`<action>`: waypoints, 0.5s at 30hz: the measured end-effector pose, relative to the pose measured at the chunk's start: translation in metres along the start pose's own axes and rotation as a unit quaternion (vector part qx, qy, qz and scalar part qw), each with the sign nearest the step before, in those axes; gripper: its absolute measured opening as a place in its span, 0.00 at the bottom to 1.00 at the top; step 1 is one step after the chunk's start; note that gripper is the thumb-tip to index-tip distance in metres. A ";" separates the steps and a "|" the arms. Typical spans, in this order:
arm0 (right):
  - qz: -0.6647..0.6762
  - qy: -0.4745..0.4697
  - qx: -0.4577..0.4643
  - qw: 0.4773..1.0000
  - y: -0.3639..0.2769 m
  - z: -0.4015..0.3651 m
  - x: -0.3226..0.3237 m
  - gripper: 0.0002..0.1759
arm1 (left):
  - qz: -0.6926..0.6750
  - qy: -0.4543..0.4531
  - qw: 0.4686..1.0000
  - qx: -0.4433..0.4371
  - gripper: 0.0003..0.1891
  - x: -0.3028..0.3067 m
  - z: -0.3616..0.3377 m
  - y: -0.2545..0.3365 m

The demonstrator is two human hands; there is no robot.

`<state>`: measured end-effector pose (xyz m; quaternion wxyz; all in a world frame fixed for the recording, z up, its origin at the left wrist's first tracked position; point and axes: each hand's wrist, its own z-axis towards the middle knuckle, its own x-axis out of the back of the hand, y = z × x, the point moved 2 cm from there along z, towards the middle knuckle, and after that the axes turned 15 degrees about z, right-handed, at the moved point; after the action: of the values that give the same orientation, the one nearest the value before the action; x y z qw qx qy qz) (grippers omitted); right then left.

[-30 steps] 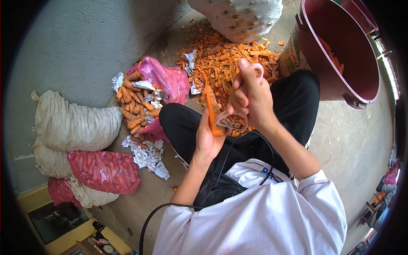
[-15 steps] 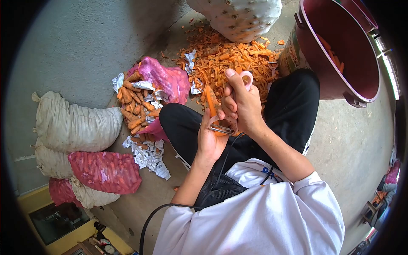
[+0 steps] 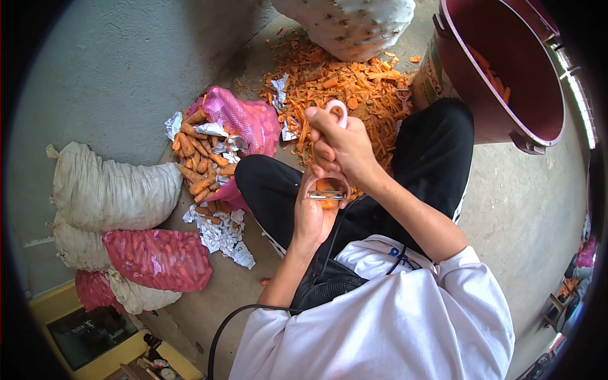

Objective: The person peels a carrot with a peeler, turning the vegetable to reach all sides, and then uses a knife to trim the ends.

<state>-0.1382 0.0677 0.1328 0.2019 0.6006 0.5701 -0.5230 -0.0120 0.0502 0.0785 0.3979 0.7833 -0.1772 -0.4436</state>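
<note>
My right hand (image 3: pixel 350 151) is closed around the handle of a pale pink peeler (image 3: pixel 340 113), whose looped end sticks out above my thumb. The peeler's metal blade lies across a carrot (image 3: pixel 329 204) at the heel of my left palm. Fingers of my left hand (image 3: pixel 310 217) are wrapped round that carrot, most of which is hidden by the peeler and my right hand. Beyond my hands, a heap of carrot peelings (image 3: pixel 354 85) covers the floor. A second peeler (image 3: pixel 403 95) seems to lie at the heap's right edge.
A pink mesh bag (image 3: pixel 244 120) spills unpeeled carrots (image 3: pixel 199 158) and crumpled paper at left. Filled white sacks (image 3: pixel 114 187) and a red mesh sack (image 3: pixel 158 258) lie farther left. A maroon tub (image 3: pixel 506 120) with peeled carrots stands at right. A white sack (image 3: pixel 354 25) stands behind the peelings.
My right hand and the peeler have shifted slightly left, and the peeler's head has turned so the blade lies more level. The carrot's upper end is now hidden behind my hands.
</note>
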 end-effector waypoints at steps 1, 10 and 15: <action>-0.014 -0.004 0.001 1.000 -0.001 0.002 -0.001 0.18 | -0.020 0.002 0.999 0.028 0.09 -0.002 -0.001 0.002; -0.012 0.021 0.058 0.998 -0.019 0.026 0.005 0.15 | 0.033 0.000 0.998 0.054 0.17 -0.007 -0.015 0.008; -0.068 0.070 0.222 0.970 -0.033 0.150 0.059 0.15 | 0.112 -0.007 0.989 0.092 0.26 0.005 -0.018 0.008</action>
<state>-0.2394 -0.0215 0.0386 -0.0124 0.6253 0.4918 -0.6057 0.0069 0.0507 0.0870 0.3700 0.7889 -0.3066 -0.3832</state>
